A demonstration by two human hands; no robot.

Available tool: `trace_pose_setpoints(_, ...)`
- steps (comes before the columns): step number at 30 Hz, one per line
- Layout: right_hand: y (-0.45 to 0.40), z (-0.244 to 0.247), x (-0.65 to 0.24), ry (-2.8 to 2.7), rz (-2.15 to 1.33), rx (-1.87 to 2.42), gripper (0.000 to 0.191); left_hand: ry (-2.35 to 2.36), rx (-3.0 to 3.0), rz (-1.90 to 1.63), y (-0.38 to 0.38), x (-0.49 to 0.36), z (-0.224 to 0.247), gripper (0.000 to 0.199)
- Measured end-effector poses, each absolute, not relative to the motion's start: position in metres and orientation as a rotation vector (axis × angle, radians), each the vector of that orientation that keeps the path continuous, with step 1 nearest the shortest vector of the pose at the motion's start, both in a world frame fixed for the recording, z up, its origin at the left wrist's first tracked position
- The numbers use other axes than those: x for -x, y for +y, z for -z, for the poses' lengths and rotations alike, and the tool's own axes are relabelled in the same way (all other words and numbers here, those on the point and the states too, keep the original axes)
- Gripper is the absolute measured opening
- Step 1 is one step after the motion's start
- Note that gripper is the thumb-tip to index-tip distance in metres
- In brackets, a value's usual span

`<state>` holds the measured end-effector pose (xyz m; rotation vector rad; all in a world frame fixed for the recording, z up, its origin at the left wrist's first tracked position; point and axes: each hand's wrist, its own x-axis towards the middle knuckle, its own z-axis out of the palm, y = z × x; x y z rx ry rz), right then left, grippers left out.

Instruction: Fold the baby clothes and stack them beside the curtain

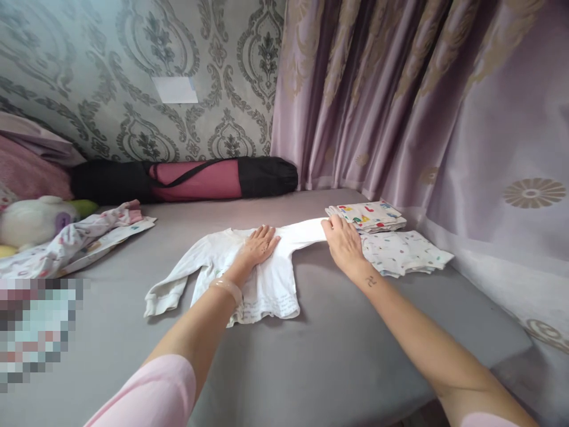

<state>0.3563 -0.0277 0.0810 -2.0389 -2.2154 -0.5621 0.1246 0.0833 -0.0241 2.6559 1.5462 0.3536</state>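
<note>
White shirt | left hand flat on it | right hand gripping outstretched sleeve | grey sheet past hem

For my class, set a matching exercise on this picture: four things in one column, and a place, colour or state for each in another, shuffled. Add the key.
Column one
1. Left hand
2. Right hand
3. White shirt
4. Long bag

Column two
A. Spread out on the grey sheet
B. Black and dark pink, at the foot of the patterned wall
C. Fingers curled at the end of an outstretched sleeve
D. Palm down on the shirt's upper part

Right pairs
1-D, 2-C, 3-A, 4-B
</note>
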Motion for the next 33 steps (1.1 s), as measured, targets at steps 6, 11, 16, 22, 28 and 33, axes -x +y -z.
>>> trace_pose_setpoints(6,-0.031,-0.04,-0.386,-2.527,0.423,2.24,0.041,1.575,-2.646,-0.246,0.08,-0.127,0.02,0.081)
trace_pose_setpoints(11,-0.01,-0.06,-0.399,-2.528,-0.21,2.496,0.056,1.57,-2.655,-0.255,0.078,-0.128,0.019,0.08)
trace_pose_setpoints(16,0.023,-0.059,-0.391,-2.154,-0.135,2.355,0.04,1.553,-2.654,-0.378,0.076,-0.126,0.02,0.065)
trace_pose_setpoints(22,0.051,-0.041,-0.408,-1.815,-0.361,2.594,0.041,1.488,-2.672,-0.454,0.077,-0.126,0.02,0.056)
trace_pose_setpoints(28,0.048,-0.026,-0.441,-1.932,-0.449,2.359,0.019,1.472,-2.652,-0.355,0.079,-0.127,0.022,0.062)
trace_pose_setpoints(33,0.044,-0.019,-0.44,-1.826,-0.502,2.18,0.018,1.447,-2.616,-0.243,0.083,-0.127,0.019,0.068)
